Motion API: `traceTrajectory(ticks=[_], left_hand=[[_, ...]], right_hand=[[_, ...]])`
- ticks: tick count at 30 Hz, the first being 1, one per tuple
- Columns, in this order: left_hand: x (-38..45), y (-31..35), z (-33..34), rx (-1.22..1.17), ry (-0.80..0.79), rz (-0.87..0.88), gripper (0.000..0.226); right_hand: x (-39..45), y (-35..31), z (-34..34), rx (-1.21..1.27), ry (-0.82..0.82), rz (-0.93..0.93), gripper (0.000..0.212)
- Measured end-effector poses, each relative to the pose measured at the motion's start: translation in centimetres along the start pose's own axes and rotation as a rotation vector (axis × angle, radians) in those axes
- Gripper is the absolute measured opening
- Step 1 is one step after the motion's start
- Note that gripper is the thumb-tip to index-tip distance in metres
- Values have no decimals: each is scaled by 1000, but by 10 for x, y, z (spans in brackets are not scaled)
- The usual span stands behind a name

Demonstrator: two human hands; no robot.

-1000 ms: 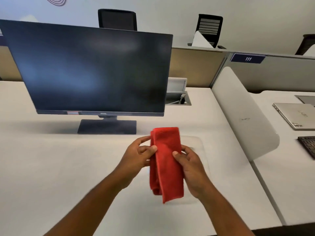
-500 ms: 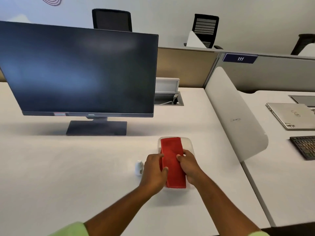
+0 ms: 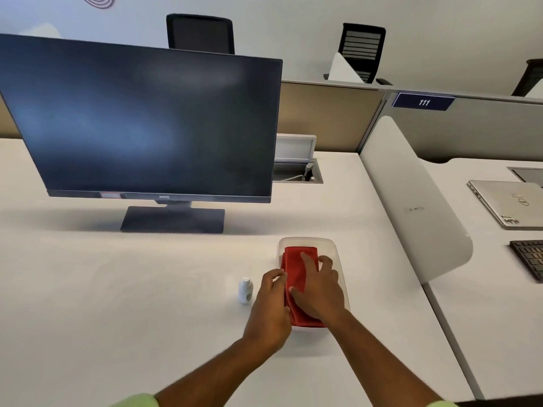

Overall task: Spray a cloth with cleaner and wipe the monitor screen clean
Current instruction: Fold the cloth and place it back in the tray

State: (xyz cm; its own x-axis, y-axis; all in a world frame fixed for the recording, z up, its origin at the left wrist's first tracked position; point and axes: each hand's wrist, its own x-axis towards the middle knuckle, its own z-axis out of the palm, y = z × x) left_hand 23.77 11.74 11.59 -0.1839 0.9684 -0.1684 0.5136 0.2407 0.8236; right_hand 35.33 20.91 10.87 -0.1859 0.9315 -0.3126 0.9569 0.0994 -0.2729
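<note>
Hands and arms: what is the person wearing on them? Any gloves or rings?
No gloves, rings or watch show. The left hand and right hand are bare, and so are both forearms. Light green sleeve edges peek in at the bottom of the picture on both arms.

Well beyond the left hand (image 3: pixel 271 309), up and to its left, the monitor (image 3: pixel 147 124) carries the brand "BenQ" in small pale letters at the middle of its lower bezel. Left of that mark on the same bezel sits a small reddish sticker (image 3: pixel 110 195), its print too fine to read. Far beyond the right hand (image 3: pixel 318 286), up and to its right, a dark blue plate (image 3: pixel 423 101) on the grey partition shows the white number "111". Farther out to the right of that hand, the closed silver laptop (image 3: pixel 511 202) bears a round Dell logo on its lid and a dark handwritten scrawl near its near corner, which cannot be made out. The curved white divider (image 3: pixel 411 201) between the desks has a faint grey marking, also illegible.
</note>
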Motion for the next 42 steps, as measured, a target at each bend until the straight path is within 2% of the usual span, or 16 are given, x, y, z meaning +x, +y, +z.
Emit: traceTrajectory(ticks=[4, 10, 14, 18, 20, 26, 32, 35, 40, 42], left_hand=[[-1, -3, -7, 38, 8, 63, 63], [3, -7, 3, -2, -20, -14, 46], [2, -8, -5, 49, -70, -23, 60], [4, -13, -8, 24, -141, -96, 58], [4, -15, -8, 29, -170, -114, 61], [6, -13, -12, 60, -218, -84, 54], [5, -6, -19, 102, -261, -12, 54], [4, 7, -29, 167, -191, 63, 59], [12, 19, -62, 200, -59, 196, 60], [17, 17, -81, 235, -5, 224, 62]], right_hand=[[5, 6, 9, -4, -114, -43, 92], [7, -5, 14, -95, -105, -100, 89], [7, -2, -2, -99, -178, -132, 98], [7, 12, -20, -103, -344, -279, 110], [6, 16, -19, -151, -376, -325, 113], [1, 13, 5, -201, -234, -316, 111], [-1, 15, -5, -107, -263, -289, 104], [-5, 8, -18, 19, -177, -236, 80], [-10, -17, -34, 320, 227, -202, 38], [-12, -35, -37, 419, 306, -161, 28]])
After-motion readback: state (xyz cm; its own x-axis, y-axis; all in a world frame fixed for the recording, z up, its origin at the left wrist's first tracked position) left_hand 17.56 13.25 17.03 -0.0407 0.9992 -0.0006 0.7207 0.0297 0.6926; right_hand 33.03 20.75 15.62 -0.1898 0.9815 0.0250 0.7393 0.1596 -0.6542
